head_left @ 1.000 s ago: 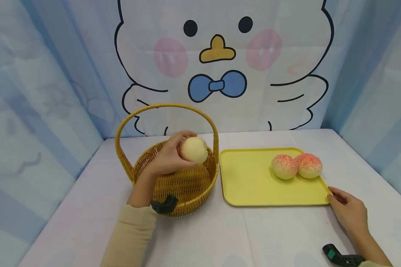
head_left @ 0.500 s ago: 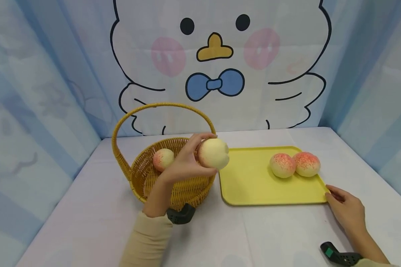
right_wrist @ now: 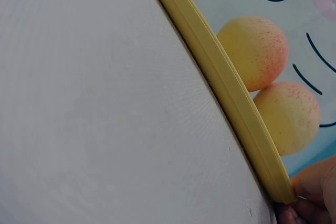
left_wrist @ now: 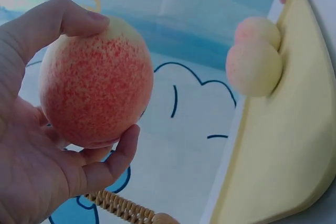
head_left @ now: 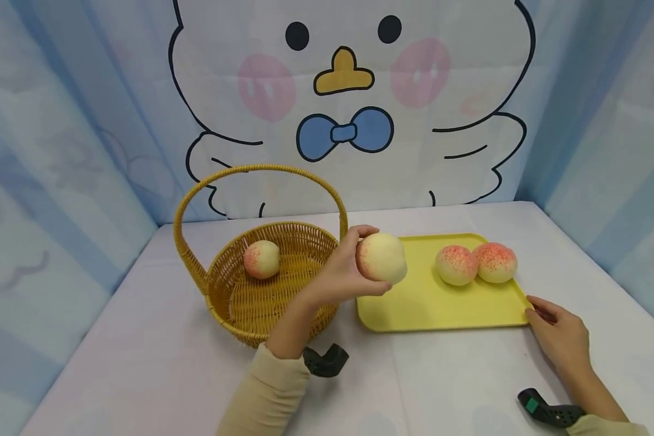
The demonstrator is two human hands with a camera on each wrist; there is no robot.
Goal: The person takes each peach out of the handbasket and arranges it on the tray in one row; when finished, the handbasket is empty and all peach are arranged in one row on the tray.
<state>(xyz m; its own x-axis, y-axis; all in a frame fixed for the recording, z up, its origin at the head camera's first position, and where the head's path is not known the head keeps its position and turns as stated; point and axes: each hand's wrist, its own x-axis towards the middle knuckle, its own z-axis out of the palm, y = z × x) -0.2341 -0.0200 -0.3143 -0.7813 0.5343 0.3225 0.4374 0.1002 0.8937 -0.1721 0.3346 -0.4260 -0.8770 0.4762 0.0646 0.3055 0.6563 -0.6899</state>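
My left hand [head_left: 342,272] grips a peach [head_left: 383,259] between thumb and fingers, over the left end of the yellow tray [head_left: 409,309]. In the left wrist view the red-speckled side of that held peach [left_wrist: 100,87] faces the camera. At the tray's front right corner, my right hand [head_left: 561,336] pinches the rim; the right wrist view has its fingertips [right_wrist: 310,179] at that corner. Two peaches, one [head_left: 456,265] touching the other [head_left: 496,263], lie on the tray's right part. Another peach [head_left: 261,260] rests in the wicker basket [head_left: 251,309], left of the tray.
The basket's tall arched handle [head_left: 258,168] rises beside my left hand. A white cloth [head_left: 158,339] covers the table, and a curtain with a cartoon figure [head_left: 343,79] hangs behind it. Each wrist carries a black camera mount [head_left: 326,360].
My left hand has carried the peach from above the basket rightward to over the tray, uncovering the peach in the basket. My right hand stays at the tray corner. The head view shifts slightly.
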